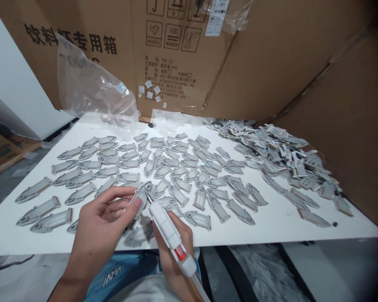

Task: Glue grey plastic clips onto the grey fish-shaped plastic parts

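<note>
Between the thumb and fingers of my left hand (105, 224) is a grey plate (144, 195), pointed and rounded at one end. My right hand (174, 247) is closed around a white electric screwdriver-like tool (166, 226) with a slim metal tip and a red switch. That tip meets or sits very close to the plate's upper end; actual contact is hard to tell. Many similar grey plates (203, 197) lie spread over the white table around both hands. One more plate (139, 235) lies just below my left fingers.
A dense heap of grey plates (280, 151) covers the table's back right. Cardboard boxes (176, 63) wall off the back and right side. A clear plastic bag (94, 84) hangs at the back left. The white table (6, 235) has its front edge close to my body.
</note>
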